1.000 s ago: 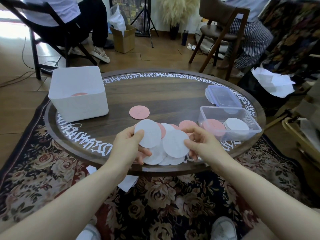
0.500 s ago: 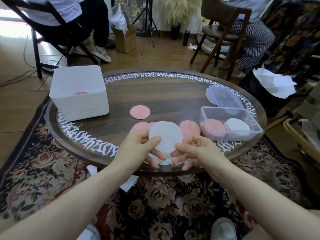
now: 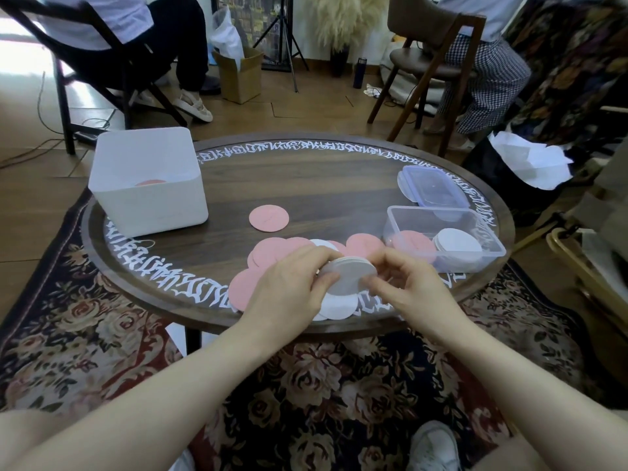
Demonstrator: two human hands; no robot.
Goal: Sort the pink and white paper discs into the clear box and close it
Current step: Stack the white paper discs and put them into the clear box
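L hand (image 3: 289, 287) + R hand (image 3: 407, 283) pinch thin round white discs (image 3: 350, 275).

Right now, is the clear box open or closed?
Open. The clear box has no lid on; its lid lies on the table behind it, and pink and white stacks show inside.

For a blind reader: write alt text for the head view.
Both hands, left hand and right hand, hold a small stack of white discs over loose pink discs on a round wooden table. To the right, an open clear box holds pink and white discs, its lid behind it.
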